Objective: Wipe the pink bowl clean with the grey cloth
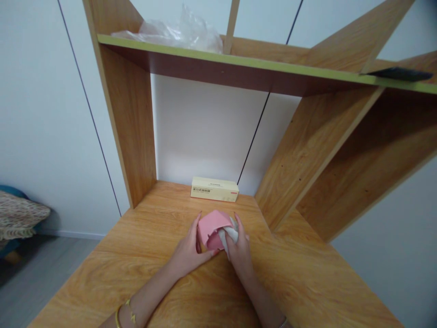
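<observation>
A pink, faceted, hollow container (pixel 214 221) is held low over the wooden desk, its opening tilted toward me. My left hand (pixel 190 249) grips its left side, with the thumb along the lower rim and the fingers around the outside. On the right, a pale grey-white cloth (pixel 231 234) is bunched against the container's rim, partly inside the opening. My right hand (pixel 240 249) is closed on this cloth, thumb toward the opening and fingers behind the right side. The inside of the container is mostly hidden.
Behind the hands, a cream cardboard box (pixel 214 189) stands on the wooden desk (pixel 150 241) near the wall. Wooden side panels (pixel 136 118) rise left and right. Overhead, a shelf (pixel 252 68) carries a crumpled clear plastic bag (pixel 180 34) and a dark flat object (pixel 401 74).
</observation>
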### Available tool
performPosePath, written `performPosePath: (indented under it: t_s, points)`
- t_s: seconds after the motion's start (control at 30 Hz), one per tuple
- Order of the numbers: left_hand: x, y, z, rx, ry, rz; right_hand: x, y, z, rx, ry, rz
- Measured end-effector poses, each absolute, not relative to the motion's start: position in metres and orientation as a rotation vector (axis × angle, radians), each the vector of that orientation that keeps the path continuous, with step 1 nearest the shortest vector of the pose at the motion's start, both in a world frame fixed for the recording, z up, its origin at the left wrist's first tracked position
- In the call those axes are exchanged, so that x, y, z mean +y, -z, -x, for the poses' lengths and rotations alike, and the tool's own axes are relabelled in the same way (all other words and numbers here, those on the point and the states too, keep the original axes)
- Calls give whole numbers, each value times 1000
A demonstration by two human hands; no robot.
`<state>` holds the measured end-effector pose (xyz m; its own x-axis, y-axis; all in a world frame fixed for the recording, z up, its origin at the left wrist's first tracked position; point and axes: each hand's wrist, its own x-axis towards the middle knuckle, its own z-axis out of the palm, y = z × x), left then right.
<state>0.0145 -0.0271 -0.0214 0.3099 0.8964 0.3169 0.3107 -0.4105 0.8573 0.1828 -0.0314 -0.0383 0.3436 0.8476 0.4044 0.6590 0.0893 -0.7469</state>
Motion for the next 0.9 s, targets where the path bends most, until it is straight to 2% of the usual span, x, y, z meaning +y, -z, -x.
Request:
performPosePath:
  t_s: [0.17,0.4,0.63,0.9]
  points:
    - [-30,23,-19,983,-1169,-1908,-27,39,-182,-1414,-304,1630]
    - [-30,17,-16,1260,-1079,-2009,-26,31,-185,-1471,-86,1745]
    - [-32,15,-14,1232,-939,-2228,-33,23,-191,-1623,71,1701]
    - [-30,15,-9,1160,-966,-2287,-34,33,-188,-1627,-130,1703]
